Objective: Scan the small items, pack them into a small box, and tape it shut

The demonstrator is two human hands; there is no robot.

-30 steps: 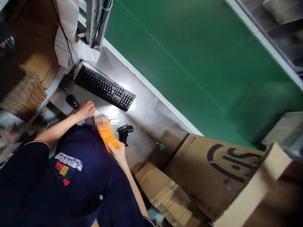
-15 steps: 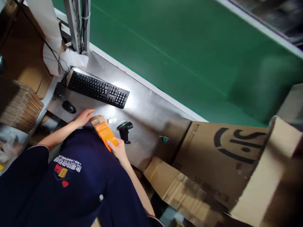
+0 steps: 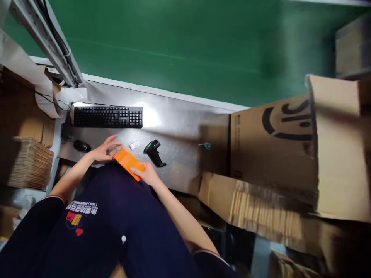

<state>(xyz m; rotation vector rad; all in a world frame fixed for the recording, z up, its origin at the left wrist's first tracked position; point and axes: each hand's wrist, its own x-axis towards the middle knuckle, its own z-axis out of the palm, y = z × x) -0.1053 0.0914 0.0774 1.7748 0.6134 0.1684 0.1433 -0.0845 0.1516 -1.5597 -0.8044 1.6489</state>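
My right hand (image 3: pixel 148 174) grips the near end of a flat orange box (image 3: pixel 128 161) at the front edge of the steel table (image 3: pixel 179 127). My left hand (image 3: pixel 103 149) rests with spread fingers on the box's far end, where a small brown cardboard piece (image 3: pixel 116 148) lies under it. A black barcode scanner (image 3: pixel 154 151) with a green light lies just right of the box. A small white item (image 3: pixel 133 145) sits between the box and the black keyboard (image 3: pixel 108 116).
A black mouse (image 3: pixel 81 146) lies left of my left hand. Stacked flat cartons (image 3: pixel 29 162) stand at the left. Large cardboard boxes (image 3: pixel 278 146) crowd the right side. A small teal object (image 3: pixel 205 145) lies near them. A green conveyor belt (image 3: pixel 174 42) runs behind the table.
The view has swung round, so the table now lies level across the frame. Both hands stay on the orange box, which looks tilted flatter.
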